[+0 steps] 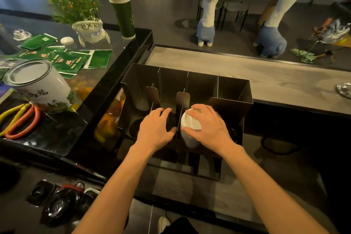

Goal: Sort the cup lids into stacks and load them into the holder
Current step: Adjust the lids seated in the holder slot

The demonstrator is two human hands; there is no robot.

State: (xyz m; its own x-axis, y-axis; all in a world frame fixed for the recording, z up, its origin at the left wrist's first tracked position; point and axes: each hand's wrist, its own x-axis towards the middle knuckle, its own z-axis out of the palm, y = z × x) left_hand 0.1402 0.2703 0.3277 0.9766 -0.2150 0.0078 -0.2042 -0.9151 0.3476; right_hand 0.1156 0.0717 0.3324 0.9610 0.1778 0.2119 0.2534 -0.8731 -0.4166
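A black metal holder with several upright slots stands on the counter in front of me. My left hand grips a stack of black lids in the second slot from the left. My right hand curls over the top of a stack of white lids in the third slot. A white stack fills the leftmost slot. The rightmost slot is dark and I cannot tell what it holds.
To the left, a raised black counter carries a tall green cup, a white tin, pliers, green packets and a potted plant. Black lids lie at lower left. A grey wooden ledge runs behind the holder.
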